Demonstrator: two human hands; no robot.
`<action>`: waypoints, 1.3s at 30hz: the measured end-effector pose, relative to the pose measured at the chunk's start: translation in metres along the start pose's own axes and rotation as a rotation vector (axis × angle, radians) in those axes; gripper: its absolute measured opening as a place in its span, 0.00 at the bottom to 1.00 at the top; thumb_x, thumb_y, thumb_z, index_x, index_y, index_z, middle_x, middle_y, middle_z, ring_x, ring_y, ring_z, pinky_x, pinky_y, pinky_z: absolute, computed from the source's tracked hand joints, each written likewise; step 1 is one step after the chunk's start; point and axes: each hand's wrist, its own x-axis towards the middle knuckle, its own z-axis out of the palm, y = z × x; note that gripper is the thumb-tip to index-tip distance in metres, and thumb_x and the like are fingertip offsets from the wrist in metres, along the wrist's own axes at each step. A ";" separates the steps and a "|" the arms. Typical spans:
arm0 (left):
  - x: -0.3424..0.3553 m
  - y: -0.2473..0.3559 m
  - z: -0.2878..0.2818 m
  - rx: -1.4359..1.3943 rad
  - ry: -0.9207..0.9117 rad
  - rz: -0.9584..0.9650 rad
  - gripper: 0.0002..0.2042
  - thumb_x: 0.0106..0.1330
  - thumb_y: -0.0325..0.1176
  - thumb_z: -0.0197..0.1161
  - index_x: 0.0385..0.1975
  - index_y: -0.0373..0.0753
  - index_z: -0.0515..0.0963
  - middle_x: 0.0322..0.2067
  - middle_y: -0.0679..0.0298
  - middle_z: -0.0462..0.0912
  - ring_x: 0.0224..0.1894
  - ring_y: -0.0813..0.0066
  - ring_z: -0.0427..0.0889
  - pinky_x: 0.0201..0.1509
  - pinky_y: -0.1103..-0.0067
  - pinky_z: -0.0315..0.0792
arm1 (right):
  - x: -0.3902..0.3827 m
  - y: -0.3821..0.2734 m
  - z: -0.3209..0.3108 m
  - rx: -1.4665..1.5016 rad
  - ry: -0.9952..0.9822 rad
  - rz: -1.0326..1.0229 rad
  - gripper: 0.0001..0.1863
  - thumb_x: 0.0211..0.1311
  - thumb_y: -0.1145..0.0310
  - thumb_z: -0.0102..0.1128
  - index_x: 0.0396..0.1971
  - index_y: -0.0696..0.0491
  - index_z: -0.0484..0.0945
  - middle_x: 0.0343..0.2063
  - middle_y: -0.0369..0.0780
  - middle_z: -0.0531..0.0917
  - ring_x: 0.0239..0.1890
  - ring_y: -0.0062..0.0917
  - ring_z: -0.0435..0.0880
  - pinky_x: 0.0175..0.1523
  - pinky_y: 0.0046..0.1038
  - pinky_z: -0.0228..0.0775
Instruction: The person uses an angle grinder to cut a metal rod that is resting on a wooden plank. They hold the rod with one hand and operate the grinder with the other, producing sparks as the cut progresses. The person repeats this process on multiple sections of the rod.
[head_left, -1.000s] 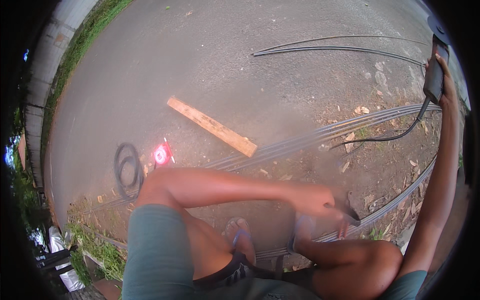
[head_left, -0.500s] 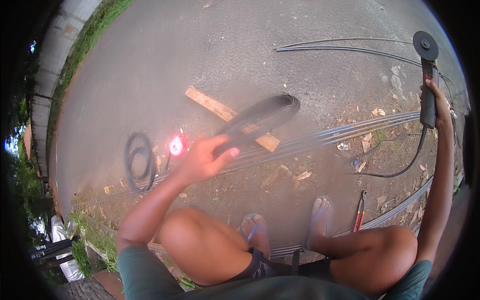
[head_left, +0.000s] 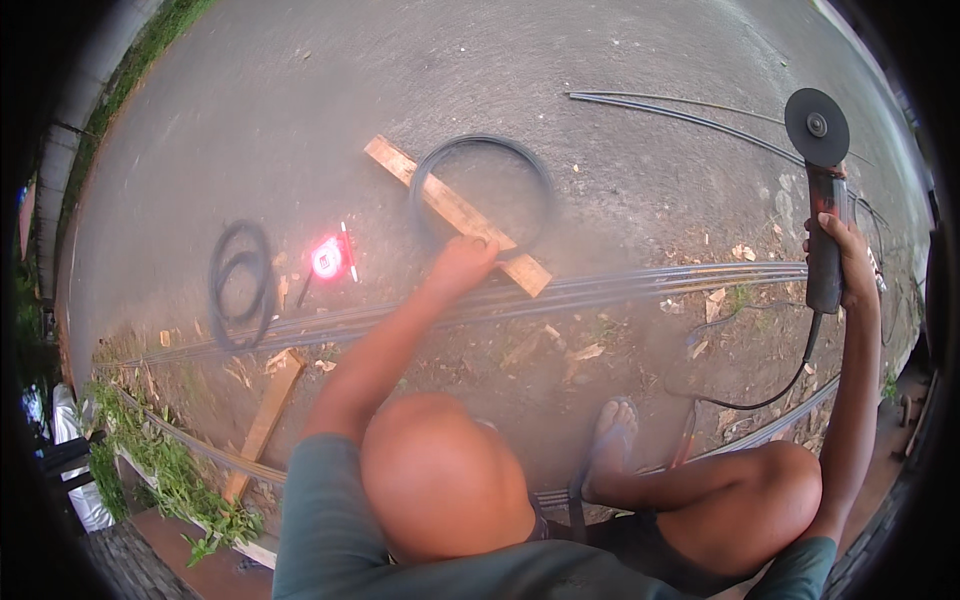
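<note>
My left hand [head_left: 465,262] is closed on the near part of a black wire coil [head_left: 480,140], which is over a wooden plank [head_left: 390,160] lying on the ground; whether the coil rests on it I cannot tell. My right hand [head_left: 843,250] grips a black angle grinder [head_left: 824,280] held out at the right, its round disc [head_left: 817,126] uppermost. The grinder's cord hangs down and curves away leftward. Long steel rods [head_left: 700,274] run across the ground between me and the plank.
A second coil [head_left: 258,250] and a glowing red object [head_left: 327,258] are on the left. Another board [head_left: 262,430] slants near weeds [head_left: 140,460] at the lower left. Red-handled pliers [head_left: 685,437] lie by my right foot [head_left: 613,435]. More rods [head_left: 670,110] lie farther up the pavement.
My left hand has moved from beside my right foot up to the plank, now with the coil. The pliers show on the ground. The grinder has come slightly lower and leftward in view.
</note>
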 end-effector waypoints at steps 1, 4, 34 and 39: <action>0.004 -0.001 0.002 0.014 0.030 -0.008 0.19 0.67 0.52 0.63 0.30 0.41 0.73 0.23 0.61 0.80 0.33 0.62 0.84 0.38 0.66 0.76 | 0.002 -0.008 0.016 -0.046 -0.042 -0.028 0.26 0.62 0.50 0.68 0.46 0.58 0.74 0.33 0.39 0.82 0.30 0.21 0.83 0.35 0.25 0.77; 0.002 -0.005 -0.003 0.043 0.025 -0.020 0.19 0.67 0.54 0.62 0.31 0.42 0.74 0.23 0.63 0.80 0.32 0.63 0.83 0.37 0.67 0.76 | 0.012 -0.026 0.053 -0.156 -0.190 -0.065 0.27 0.58 0.53 0.69 0.47 0.58 0.73 0.34 0.39 0.80 0.31 0.22 0.83 0.37 0.25 0.76; -0.022 0.002 0.003 -0.175 -0.033 -0.175 0.16 0.74 0.50 0.56 0.35 0.43 0.75 0.23 0.63 0.81 0.32 0.63 0.82 0.43 0.65 0.67 | 0.063 0.052 0.277 -0.603 -0.679 0.012 0.34 0.49 0.57 0.72 0.53 0.64 0.77 0.38 0.46 0.85 0.40 0.31 0.85 0.50 0.34 0.76; -0.021 -0.009 -0.018 -0.264 -0.038 -0.096 0.15 0.75 0.49 0.56 0.35 0.43 0.73 0.23 0.62 0.81 0.33 0.63 0.82 0.42 0.66 0.67 | 0.062 0.057 0.265 -0.481 -0.649 0.035 0.31 0.50 0.57 0.72 0.50 0.63 0.77 0.35 0.43 0.84 0.36 0.28 0.84 0.45 0.32 0.76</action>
